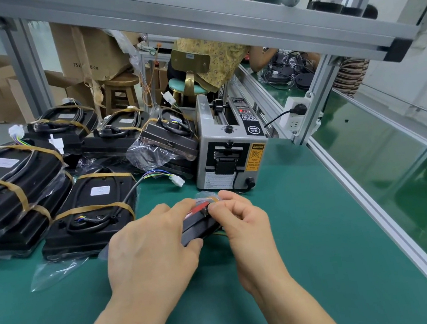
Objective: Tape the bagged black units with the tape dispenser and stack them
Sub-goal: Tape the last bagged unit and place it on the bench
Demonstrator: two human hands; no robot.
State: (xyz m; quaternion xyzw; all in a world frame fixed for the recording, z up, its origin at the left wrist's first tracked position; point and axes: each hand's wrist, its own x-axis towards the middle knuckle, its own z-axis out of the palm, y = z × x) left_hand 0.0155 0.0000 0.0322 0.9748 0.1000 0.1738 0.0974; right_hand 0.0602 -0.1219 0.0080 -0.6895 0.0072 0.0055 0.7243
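Head view: both hands pinch one bagged black unit (pixel 200 225) between them, left hand (pixel 150 250) and right hand (pixel 242 221). The tape dispenser (pixel 228 148) sits just past the fingers, nearer the right hand.

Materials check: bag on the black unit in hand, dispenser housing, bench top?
Clear bag round the held black unit: thin glossy plastic film, going by crinkles and glare. Grey box-shaped tape dispenser: looks like painted sheet metal, matte; could be plastic. Green bench mat: smooth, slight sheen, probably rubber or vinyl.
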